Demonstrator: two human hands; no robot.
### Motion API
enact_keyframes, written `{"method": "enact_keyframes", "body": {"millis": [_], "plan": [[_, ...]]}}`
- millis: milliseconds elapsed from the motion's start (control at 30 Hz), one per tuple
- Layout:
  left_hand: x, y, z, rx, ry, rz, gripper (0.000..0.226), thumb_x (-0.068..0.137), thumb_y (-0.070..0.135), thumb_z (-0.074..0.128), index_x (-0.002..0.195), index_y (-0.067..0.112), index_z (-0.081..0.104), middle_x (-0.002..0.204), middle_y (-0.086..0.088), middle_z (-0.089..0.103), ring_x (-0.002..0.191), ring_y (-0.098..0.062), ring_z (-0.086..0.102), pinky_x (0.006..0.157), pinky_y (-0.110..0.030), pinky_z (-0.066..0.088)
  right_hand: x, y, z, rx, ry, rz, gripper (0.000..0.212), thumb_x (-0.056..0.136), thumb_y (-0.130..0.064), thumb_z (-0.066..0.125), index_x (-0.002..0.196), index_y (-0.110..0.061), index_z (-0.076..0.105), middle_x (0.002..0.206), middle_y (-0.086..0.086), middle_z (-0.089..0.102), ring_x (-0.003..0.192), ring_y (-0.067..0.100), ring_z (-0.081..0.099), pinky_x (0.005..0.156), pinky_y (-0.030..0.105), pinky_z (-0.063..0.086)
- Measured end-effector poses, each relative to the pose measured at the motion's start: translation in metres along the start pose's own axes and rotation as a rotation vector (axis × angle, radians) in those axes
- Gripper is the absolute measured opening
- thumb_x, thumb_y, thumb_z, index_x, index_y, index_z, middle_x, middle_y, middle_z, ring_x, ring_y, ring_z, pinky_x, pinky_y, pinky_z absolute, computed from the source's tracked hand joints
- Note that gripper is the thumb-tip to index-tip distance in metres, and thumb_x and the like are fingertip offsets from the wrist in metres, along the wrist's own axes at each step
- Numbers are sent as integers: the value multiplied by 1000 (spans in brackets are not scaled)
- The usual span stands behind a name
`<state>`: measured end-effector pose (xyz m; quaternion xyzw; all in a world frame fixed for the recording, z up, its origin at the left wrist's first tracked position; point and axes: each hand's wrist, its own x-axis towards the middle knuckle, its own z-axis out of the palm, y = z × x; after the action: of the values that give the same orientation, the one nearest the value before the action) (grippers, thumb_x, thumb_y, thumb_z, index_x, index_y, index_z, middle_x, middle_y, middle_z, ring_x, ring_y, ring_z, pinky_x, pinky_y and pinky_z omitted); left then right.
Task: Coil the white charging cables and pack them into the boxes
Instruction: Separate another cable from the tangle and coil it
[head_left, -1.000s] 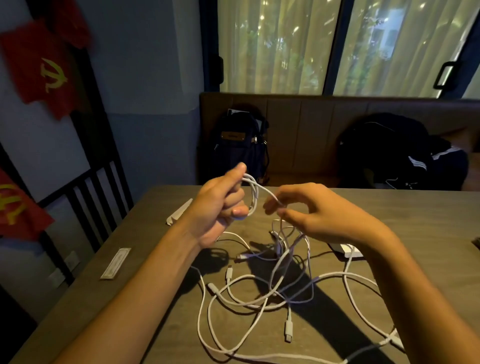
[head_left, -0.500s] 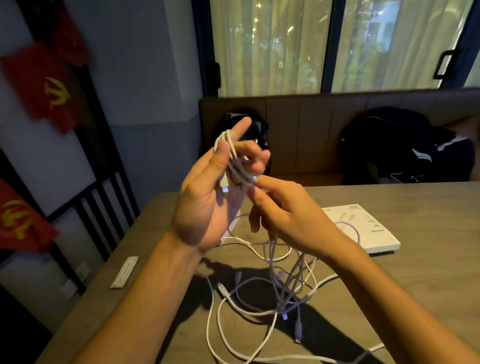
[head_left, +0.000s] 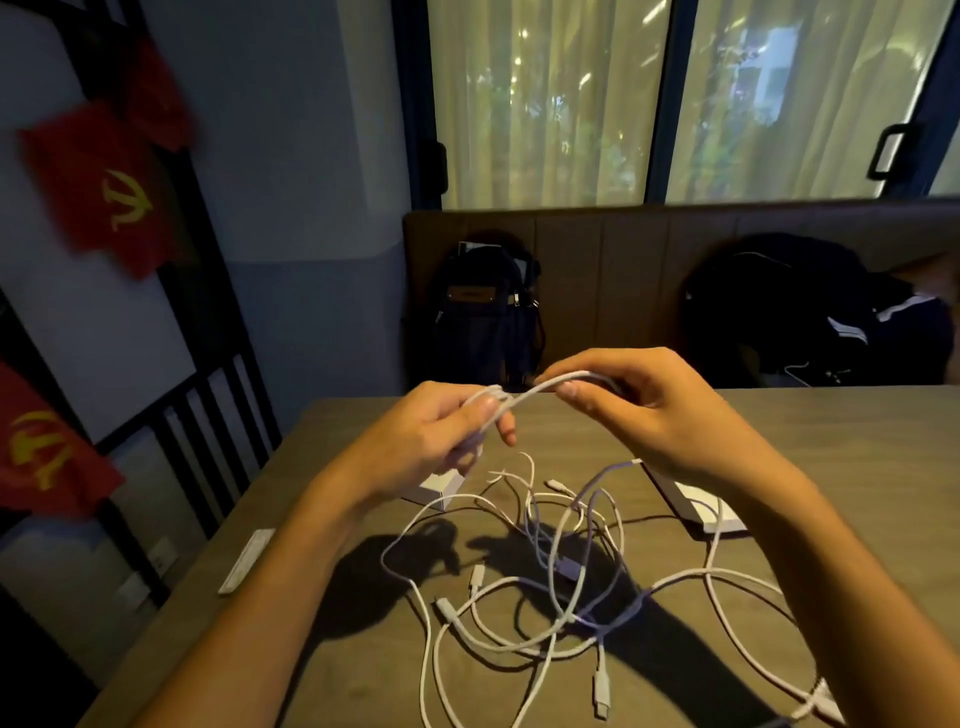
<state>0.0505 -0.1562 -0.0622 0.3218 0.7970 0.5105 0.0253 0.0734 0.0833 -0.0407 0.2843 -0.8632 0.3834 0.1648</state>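
Observation:
Both hands hold one white charging cable above the table. My left hand grips a small bundle of its loops between thumb and curled fingers. My right hand pinches the strand that runs from that bundle, fingers curled over it. Below them a tangle of white cables with several plug ends lies spread on the wooden table. A white box peeks out under my left wrist. Another white box lies partly hidden under my right forearm.
A small white strip lies near the table's left edge. Behind the table runs a padded bench with a dark backpack and a dark jacket. Railing bars stand at the left.
Both hands have come down from chest height to just above the table. The right hand has moved out to the right, drawing a strand from the loops in the left hand.

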Motion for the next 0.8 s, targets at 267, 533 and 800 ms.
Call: {"method": "enact_keyframes", "body": {"millis": [267,533,800], "plan": [[1,8,20,-773,-194,9,38,100,39,43,78,14,63,47,12,35,48,-9,31,58,-25,41,-1,8,4,306,30,121,24,103,-23,49,106,-19,73,71,-4,57,65,16,48,58,29,39],[14,-2,45,-1093,119,31,36,108,39,36,85,15,51,65,2,40,50,-7,41,80,-29,50,0,-1,45,-76,14,163,23,102,-14,49,111,-25,67,81,-6,70,71,9,63,64,28,52],[17,-7,51,-1004,578,-201,47,105,45,45,67,18,48,57,2,38,46,-8,37,45,-18,31,1,-13,53,231,10,291,32,106,-25,44,102,-21,75,80,5,72,71,14,68,64,27,59]]}}
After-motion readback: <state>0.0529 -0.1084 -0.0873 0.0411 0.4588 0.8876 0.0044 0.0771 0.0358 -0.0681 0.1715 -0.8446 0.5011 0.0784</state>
